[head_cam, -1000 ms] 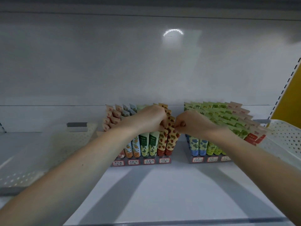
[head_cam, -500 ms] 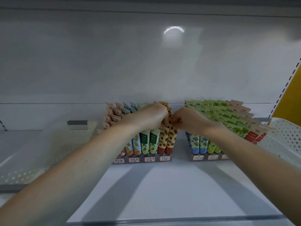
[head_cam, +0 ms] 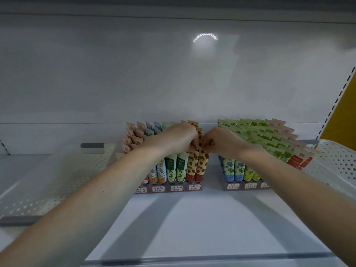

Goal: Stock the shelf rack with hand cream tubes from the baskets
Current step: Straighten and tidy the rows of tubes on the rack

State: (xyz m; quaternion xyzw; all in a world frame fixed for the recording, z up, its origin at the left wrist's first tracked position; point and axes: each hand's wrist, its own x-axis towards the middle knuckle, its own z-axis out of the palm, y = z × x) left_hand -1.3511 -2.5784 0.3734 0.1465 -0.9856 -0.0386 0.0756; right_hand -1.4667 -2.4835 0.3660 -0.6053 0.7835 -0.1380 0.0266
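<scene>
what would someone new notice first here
Two hands meet mid-shelf: the left hand and right hand grip the tops of the strawberry-print tubes at the right end of the left rack. The right rack fans out green tubes, and the left basket and right basket flank both racks.

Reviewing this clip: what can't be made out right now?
All head view.
Tops of strawberry tubes: covered by left hand and right hand pinching them.
rack labels: writing too small.
left basket: blurred, contents unclear.
right basket: cut off at right edge.

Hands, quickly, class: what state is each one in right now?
Left hand: closed, gripping the strawberry tubes.
Right hand: closed, pinching the same strawberry tubes.
</scene>
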